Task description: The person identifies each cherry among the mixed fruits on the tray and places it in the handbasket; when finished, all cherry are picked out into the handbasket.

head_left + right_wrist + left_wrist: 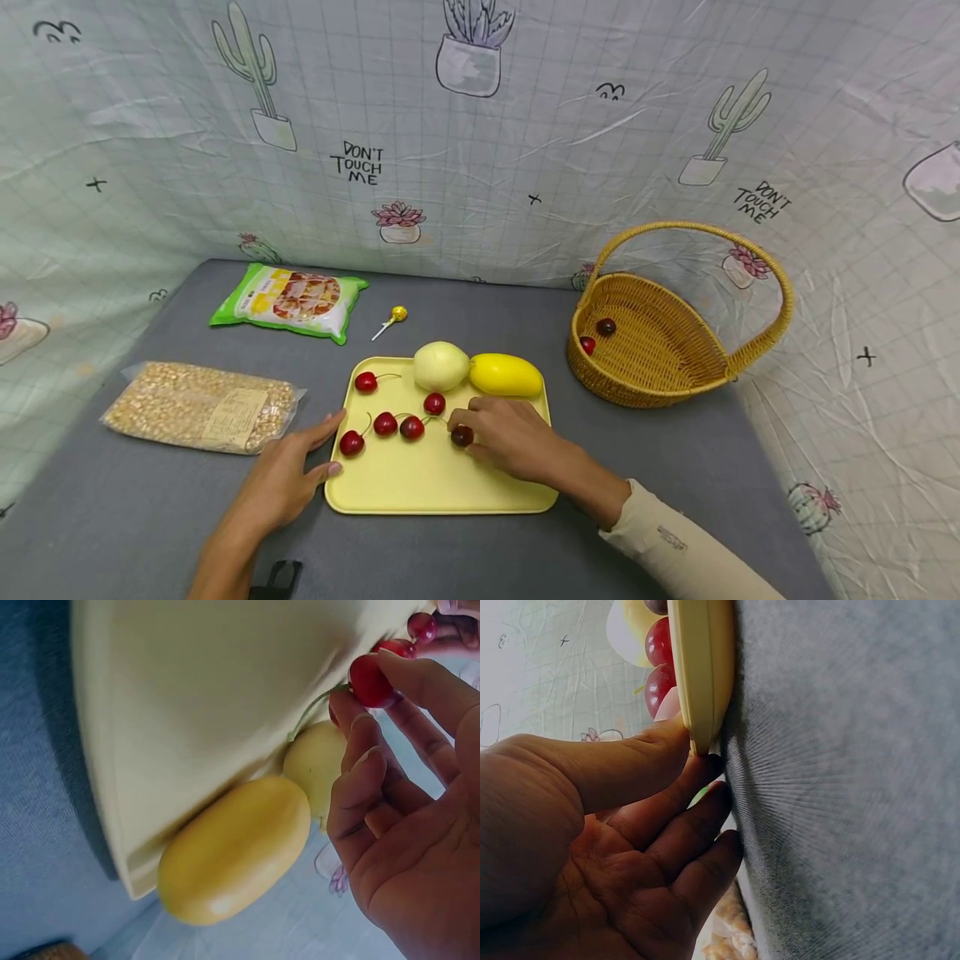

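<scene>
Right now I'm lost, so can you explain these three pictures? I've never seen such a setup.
No machine, just a person's bare hands: a left hand and a right hand. The wide picture comes from a camera on the head, the close ones from each wrist. On the grey surface sits a yellow tray with cherries, a pale round fruit and a yellow oval fruit. To its right is a wicker basket with two more cherries; to its left, a bag of grains. Farther back lie a green-edged packet and a lollipop. The left hand touches the tray's edge; the right pinches a cherry.
</scene>
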A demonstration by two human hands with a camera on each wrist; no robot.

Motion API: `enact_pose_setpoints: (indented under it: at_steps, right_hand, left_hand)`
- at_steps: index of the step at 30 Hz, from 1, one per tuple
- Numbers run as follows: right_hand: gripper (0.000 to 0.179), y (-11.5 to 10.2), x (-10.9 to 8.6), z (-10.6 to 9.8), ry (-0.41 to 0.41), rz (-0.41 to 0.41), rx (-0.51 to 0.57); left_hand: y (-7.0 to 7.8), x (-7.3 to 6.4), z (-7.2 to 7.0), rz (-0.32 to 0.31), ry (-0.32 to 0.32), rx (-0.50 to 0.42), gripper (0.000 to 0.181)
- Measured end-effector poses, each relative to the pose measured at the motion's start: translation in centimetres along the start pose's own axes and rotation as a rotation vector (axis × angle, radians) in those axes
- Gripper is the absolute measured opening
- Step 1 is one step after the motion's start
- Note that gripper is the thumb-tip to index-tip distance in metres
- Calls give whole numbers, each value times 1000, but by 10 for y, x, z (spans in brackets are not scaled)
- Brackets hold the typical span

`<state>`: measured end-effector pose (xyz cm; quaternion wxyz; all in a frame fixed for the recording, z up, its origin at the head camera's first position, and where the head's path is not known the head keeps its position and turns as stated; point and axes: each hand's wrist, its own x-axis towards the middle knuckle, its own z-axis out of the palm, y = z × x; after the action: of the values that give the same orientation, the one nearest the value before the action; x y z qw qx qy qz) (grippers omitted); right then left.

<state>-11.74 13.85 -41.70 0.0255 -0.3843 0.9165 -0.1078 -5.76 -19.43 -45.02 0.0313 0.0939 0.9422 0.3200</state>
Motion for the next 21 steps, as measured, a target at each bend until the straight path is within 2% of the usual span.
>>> enact_pose_setpoints:
  at_steps: [11,21]
  right_hand:
    - [30,14,-12,-17,111,82,99]
    - [35,28,-21,-34,264,100,117]
  left_hand:
    - [1,1,0,3,6,2,76]
    - [1,1,0,3,4,9,76]
